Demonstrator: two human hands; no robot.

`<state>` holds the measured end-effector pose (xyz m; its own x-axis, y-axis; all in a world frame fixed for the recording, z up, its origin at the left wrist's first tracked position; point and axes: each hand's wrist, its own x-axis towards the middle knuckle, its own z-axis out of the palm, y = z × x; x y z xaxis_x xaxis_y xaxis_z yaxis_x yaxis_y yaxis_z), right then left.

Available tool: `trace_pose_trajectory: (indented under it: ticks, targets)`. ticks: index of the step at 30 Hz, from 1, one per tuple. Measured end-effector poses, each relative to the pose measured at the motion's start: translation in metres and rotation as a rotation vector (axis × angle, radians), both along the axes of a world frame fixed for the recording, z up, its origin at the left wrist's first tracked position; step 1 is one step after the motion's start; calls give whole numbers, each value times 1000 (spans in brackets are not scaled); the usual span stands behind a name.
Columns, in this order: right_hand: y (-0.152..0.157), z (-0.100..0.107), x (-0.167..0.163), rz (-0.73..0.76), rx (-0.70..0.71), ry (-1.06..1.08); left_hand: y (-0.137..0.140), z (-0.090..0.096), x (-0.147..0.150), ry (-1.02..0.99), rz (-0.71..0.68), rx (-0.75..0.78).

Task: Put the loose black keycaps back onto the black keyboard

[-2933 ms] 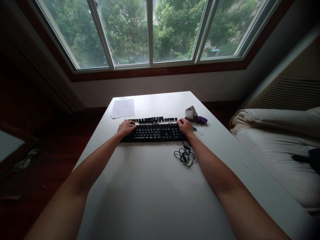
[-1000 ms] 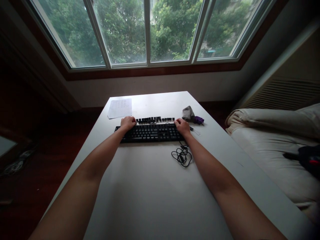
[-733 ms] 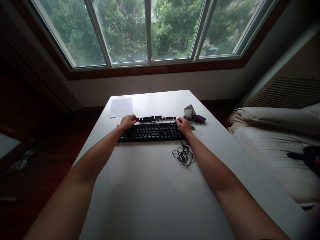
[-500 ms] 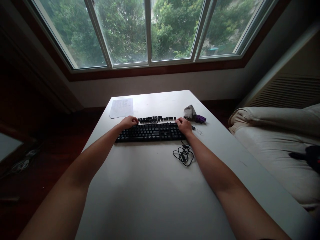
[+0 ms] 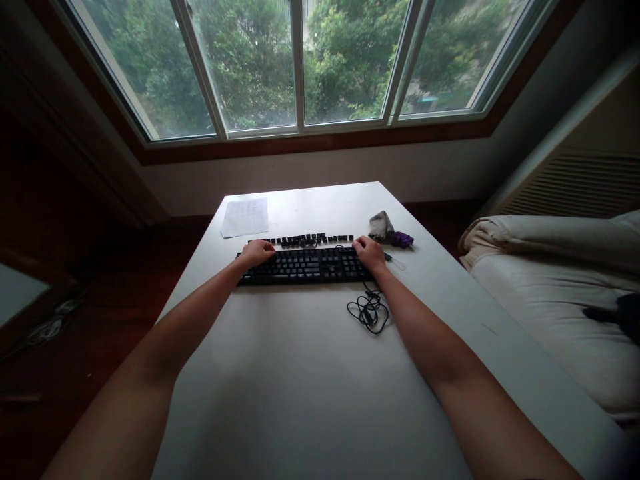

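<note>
A black keyboard [image 5: 305,268] lies across the white table, its top edge away from me. Over its upper left part is my left hand [image 5: 257,253], the fingers closed together and pointing down; whatever is between them is too small to make out. My right hand [image 5: 369,253] is curled at the keyboard's upper right corner, its fingertips on that edge. Just beyond the keyboard runs a row of loose black keycaps [image 5: 320,238]. A coiled black cable [image 5: 369,312] lies by my right forearm. A thin wire tool [image 5: 397,261] is partly hidden behind my right hand.
A printed sheet of paper [image 5: 245,217] lies at the table's far left. A grey cloth [image 5: 381,225] and a purple cloth-like item [image 5: 403,239] lie at the right. Beyond the white table [image 5: 310,387] is a window; a cushioned couch [image 5: 530,273] stands to the right.
My left hand has moved slightly down, from beside the keycap row to over the keyboard, uncovering the row's left end. My right hand stays at the upper right corner.
</note>
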<state>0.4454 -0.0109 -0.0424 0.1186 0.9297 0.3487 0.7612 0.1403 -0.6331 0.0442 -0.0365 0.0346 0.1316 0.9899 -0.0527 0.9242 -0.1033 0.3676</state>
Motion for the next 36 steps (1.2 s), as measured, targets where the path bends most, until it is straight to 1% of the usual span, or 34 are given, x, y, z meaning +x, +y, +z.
trace_pose_trajectory:
  ticks: [6,9,13,15,19,22,26,31,36]
  targets:
    - [-1,0,0,-4,-8,-2,-2,-10,-2,-77,-6,-1]
    - [-1,1,0,0,-4,-5,-5,-11,0,-62,-28,59]
    - [-2,3,-1,-4,-6,-5,-14,-11,5,-24,-121,218]
    - [-2,3,-1,-8,-13,-3,-20,-10,5,-2,-159,271]
    - [-3,4,-2,-2,-12,1,-28,-7,0,5,-219,275]
    - [-2,3,-2,-2,-9,0,-29,-5,-5,-10,-270,267]
    - [-1,2,-1,-7,-13,-7,-25,-6,-4,-60,-229,250]
    - [-1,1,0,-2,-9,-4,-21,-6,1,-160,-170,185]
    - [-1,1,-1,-5,-6,-4,-20,-5,0,-91,-152,208]
